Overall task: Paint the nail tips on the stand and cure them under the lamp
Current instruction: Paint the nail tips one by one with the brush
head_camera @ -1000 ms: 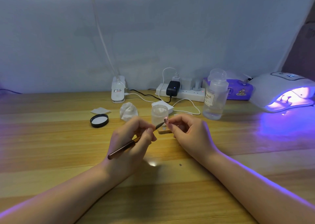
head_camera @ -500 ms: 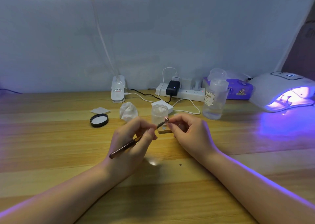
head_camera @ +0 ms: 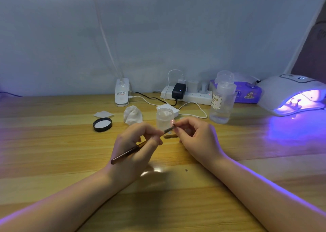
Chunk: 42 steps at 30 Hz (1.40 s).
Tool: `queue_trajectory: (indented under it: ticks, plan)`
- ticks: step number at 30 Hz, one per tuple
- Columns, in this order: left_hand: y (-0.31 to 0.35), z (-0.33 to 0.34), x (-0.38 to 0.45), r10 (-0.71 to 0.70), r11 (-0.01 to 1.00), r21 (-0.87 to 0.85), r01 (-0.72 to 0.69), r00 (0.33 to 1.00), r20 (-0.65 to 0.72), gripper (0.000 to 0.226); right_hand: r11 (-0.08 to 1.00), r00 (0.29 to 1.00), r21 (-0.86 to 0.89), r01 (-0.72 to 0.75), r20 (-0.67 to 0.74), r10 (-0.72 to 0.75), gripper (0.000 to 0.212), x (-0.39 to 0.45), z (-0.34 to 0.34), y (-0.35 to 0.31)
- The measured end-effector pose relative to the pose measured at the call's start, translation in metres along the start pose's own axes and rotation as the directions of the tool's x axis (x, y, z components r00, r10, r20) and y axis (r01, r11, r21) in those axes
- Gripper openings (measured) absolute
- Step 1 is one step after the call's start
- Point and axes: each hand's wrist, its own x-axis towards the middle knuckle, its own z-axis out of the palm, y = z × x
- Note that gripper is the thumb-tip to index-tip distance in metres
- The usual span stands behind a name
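Observation:
My left hand (head_camera: 135, 147) grips a thin brown nail brush (head_camera: 130, 151) like a pen, its tip pointing right. The tip meets a small nail tip (head_camera: 173, 125) that my right hand (head_camera: 197, 140) pinches between thumb and fingers. Below the two hands a small wooden stand (head_camera: 170, 135) rests on the table, mostly hidden. At the far right the white curing lamp (head_camera: 291, 94) glows purple, with small stands visible inside its opening.
A clear open jar (head_camera: 165, 118) stands just behind the hands, its black lid (head_camera: 102, 124) lying to the left. Around them are a crumpled tissue (head_camera: 132, 115), a cotton pad (head_camera: 103, 114), a pump bottle (head_camera: 222, 99), a power strip (head_camera: 187, 94) with cables and a purple wipes pack (head_camera: 247, 94).
Nearly nothing differs. The brush's rear end has dipped very slightly; both hands stay in place with the brush tip at the nail tip.

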Motion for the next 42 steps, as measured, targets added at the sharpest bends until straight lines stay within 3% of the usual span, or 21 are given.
queue_trajectory:
  ticks: [7,11,17,24,31,38,42]
  plan:
    - [0.002,0.003,0.000,-0.101,0.993,-0.070,0.093,0.988,-0.116,0.015,0.998,0.999,0.052,-0.036,-0.007,0.037,0.006,0.000,0.000,-0.002]
    - [-0.001,0.005,0.000,-0.147,0.986,-0.095,0.138,0.985,-0.091,0.009,0.998,1.000,0.060,-0.029,0.012,0.028,0.008,0.000,-0.002,-0.002]
    - [-0.001,0.003,-0.002,-0.095,0.982,-0.168,0.092,0.995,-0.012,0.018,0.998,0.999,0.054,-0.042,0.008,0.042,0.010,0.000,-0.001,0.000]
    - [-0.009,0.005,0.003,-0.167,0.973,-0.174,0.152,0.983,-0.071,0.008,0.993,0.996,0.091,-0.079,-0.029,0.082,0.008,0.001,0.001,0.000]
    - [-0.025,0.003,0.007,-0.210,0.977,0.031,0.209,0.942,0.263,0.036,0.996,0.997,0.068,-0.065,-0.024,0.067,0.007,0.001,0.000,-0.002]
    - [-0.029,0.007,0.011,-0.259,0.959,-0.004,0.282,0.887,0.381,0.058,0.999,0.998,-0.026,-0.047,-0.037,0.046,0.009,0.003,0.000,0.003]
    - [-0.032,0.005,0.012,-0.253,0.957,-0.018,0.289,0.867,0.429,0.058,0.995,0.999,-0.093,-0.038,-0.016,0.036,0.013,0.004,0.000,0.005]
